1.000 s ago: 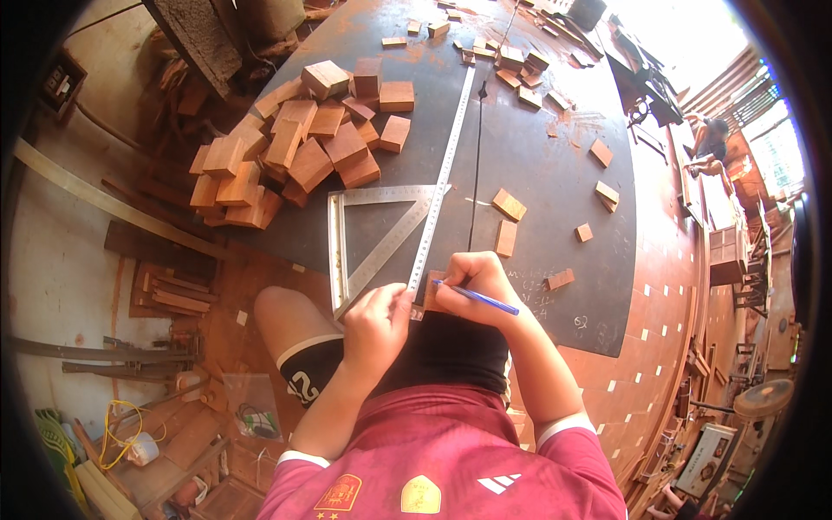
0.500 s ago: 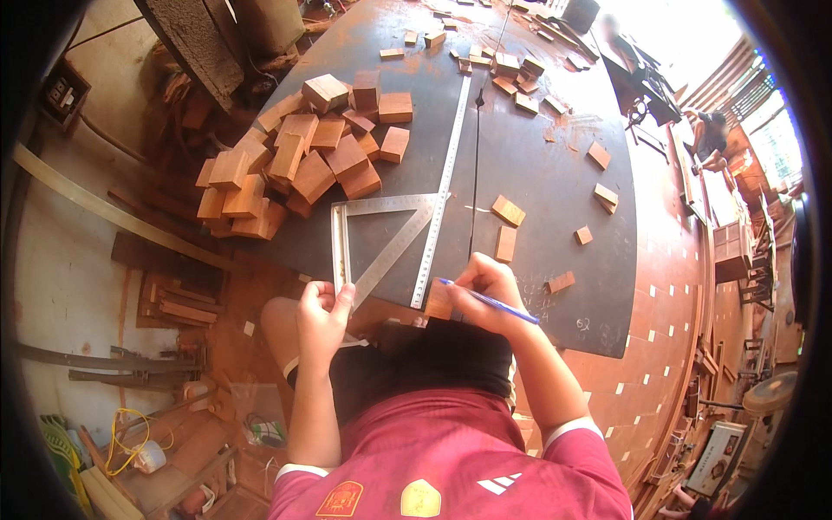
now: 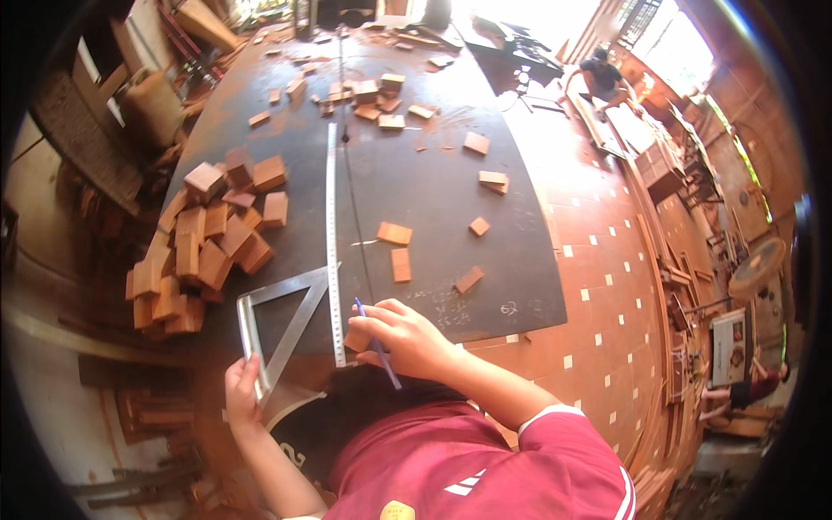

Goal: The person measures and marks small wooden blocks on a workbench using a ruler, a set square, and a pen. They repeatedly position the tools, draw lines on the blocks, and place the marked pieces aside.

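Slanting lengthwise up-left, blue pen (image 3: 386, 364) pinched in right grip (image 3: 407, 338), square (image 3: 295, 335) in left grip (image 3: 242, 397).

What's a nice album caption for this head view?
Left fingers hold a silver metal triangular square, right fingers a slim blue pen, near brown wooden blocks.

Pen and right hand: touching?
Touching. The head view shows the pen held in the fingers of the right hand, both its ends sticking out past them.
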Demonstrator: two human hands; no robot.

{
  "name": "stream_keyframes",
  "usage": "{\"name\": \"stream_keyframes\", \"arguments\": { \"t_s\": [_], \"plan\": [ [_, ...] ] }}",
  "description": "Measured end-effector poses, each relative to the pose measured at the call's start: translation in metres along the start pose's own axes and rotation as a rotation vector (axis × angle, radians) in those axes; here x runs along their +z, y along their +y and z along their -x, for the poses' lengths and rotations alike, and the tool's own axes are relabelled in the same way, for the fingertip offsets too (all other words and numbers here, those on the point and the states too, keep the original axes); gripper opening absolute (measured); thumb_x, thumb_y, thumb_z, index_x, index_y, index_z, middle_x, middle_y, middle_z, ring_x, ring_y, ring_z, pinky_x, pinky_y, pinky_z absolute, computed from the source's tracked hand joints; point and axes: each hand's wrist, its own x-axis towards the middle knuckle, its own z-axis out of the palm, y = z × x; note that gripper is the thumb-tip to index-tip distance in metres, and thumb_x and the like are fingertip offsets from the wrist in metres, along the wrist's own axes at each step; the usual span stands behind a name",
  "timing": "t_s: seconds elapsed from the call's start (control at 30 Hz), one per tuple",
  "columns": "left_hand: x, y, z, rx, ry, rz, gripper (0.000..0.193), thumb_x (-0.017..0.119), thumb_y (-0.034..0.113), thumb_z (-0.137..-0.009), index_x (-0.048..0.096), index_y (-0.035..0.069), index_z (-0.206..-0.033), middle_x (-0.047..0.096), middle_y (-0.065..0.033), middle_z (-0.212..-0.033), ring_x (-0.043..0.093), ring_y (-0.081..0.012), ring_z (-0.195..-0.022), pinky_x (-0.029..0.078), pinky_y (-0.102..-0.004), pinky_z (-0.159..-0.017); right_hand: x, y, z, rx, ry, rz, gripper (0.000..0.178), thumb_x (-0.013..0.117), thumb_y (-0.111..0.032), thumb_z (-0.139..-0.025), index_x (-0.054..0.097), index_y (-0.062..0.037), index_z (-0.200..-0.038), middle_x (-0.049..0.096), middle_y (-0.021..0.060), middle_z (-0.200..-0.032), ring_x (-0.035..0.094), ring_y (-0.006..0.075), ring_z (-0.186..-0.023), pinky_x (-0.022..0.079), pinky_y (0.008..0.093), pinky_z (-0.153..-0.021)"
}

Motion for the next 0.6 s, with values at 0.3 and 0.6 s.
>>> {"name": "stream_keyframes", "arguments": {
  "t_s": [0.3, 0.6],
  "plan": [
    [0.029, -0.012, 0.018, 0.319, 0.188, -0.028, 0.023, 0.063, 0.025, -0.103, 0.061, 0.008, -0.088, 0.051, 0.0068, -0.073, 0.044, -0.0037, -0.062, 0.031, -0.0232, -0.056, 0.009, 0.016, 0.013, 0.154, 0.06, -0.059, 0.063, 0.09, -0.021, -0.076, 0.062, -0.006, -0.131, 0.066, 0.0186, -0.13, 0.065, 0.0381, -0.115, 0.055, 0.0448, -0.099],
    [0.046, -0.046, 0.047, 0.4, 0.254, 0.571, 0.013, 0.063, 0.017, -0.096, 0.057, 0.007, -0.102, 0.053, -0.0032, -0.079, 0.053, -0.0178, -0.062, 0.044, -0.0314, -0.056, 0.016, 0.005, 0.006, 0.198, 0.173, -0.012, 0.05, 0.086, -0.014, -0.078, 0.064, -0.0018, -0.122, 0.068, 0.0192, -0.111, 0.068, 0.039, -0.105, 0.057, 0.0447, -0.093]
  ]
}}
